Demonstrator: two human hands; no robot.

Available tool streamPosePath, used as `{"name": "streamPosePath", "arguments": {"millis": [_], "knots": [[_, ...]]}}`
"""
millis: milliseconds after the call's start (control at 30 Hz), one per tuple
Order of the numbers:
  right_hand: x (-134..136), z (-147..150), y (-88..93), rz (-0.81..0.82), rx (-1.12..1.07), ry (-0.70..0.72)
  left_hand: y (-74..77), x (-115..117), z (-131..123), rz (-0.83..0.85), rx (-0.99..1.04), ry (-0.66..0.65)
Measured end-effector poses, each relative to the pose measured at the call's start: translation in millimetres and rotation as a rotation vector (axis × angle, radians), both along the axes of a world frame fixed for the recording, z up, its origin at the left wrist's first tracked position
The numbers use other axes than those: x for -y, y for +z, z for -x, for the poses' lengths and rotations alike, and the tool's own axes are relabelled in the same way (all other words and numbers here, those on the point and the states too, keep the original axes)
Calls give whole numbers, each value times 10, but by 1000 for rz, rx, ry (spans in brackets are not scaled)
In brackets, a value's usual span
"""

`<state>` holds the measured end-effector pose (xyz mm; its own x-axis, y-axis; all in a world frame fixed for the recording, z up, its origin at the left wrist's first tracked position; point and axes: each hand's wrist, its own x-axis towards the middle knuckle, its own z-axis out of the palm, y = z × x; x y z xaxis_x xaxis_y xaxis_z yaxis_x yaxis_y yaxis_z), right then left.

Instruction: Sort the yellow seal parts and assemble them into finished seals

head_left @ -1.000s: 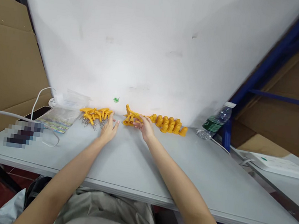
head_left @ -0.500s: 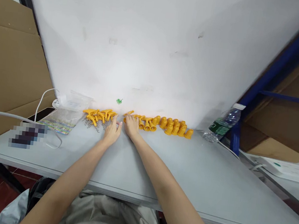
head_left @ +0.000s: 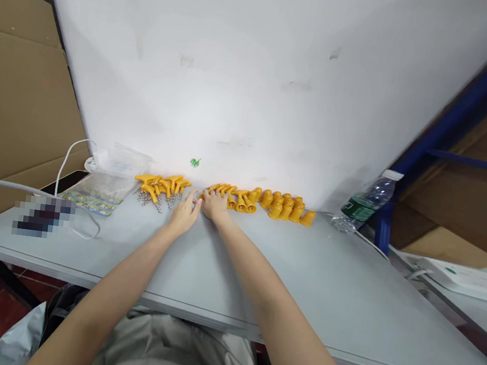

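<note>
"Corkscrews [head_left: 164, 186] lay where, exactly?"

"On the left of the desk [head_left: 302, 284], in a loose heap close to the white board [head_left: 281, 92], yellow handles toward the board and metal spirals toward the person."

"And the left hand [head_left: 184, 214]?"

"Just right of that heap, fingers bent toward the other hand. I couldn't tell whether it gripped anything."

"What about the right hand [head_left: 215, 205]?"

"Palm down, fingers curled over the left end of a row of yellow handles with cups [head_left: 242, 197]. Whether it grasped one was hidden. A bit of yellow showed between the two hands."

"How did that row lie?"

"Flat, round cup mouths toward the person, crossbars near the board."

"Further right?"

"Yellow cups [head_left: 286, 208] stood close together, narrow end up, just beyond the row. Apart from them, a water bottle [head_left: 369, 201] with a green label tilted by a blue post [head_left: 384, 223]."

"Far left?"

"A clear plastic bag [head_left: 91, 193] lay near the heap."
</note>
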<state>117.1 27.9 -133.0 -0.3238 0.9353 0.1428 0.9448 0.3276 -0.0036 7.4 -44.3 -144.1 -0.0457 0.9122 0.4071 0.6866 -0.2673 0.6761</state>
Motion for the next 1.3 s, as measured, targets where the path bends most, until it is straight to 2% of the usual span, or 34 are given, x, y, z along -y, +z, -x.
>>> {"name": "streamPosePath", "arguments": {"millis": [200,333,433,500,600,700,833,1100,1300], "knots": [[-20,-33,69,113,-24,-39,3,10,-5,11,1,-16],[-101,-152,147,208,-124,7,1,2,3,16,-4,-34],[-194,-366,212,99,-208,28,-8,-6,8,15,-8,-33],[-261,-553,244,-17,-215,-39,-16,-8,8,13,-12,-32],[-352,-857,251,-98,-164,-177,-23,-7,8,10,-18,-39],[-416,-1138,206,-48,-126,-254,-24,-3,8,14,-24,-43],[-455,-1391,134,121,-91,-219,-23,3,6,19,-40,-45],[-406,-1429,193,84,-52,-222,-50,-14,7,4,-53,-46],[-359,-1356,254,70,-38,-302,-51,-11,6,16,-47,-72]]}}
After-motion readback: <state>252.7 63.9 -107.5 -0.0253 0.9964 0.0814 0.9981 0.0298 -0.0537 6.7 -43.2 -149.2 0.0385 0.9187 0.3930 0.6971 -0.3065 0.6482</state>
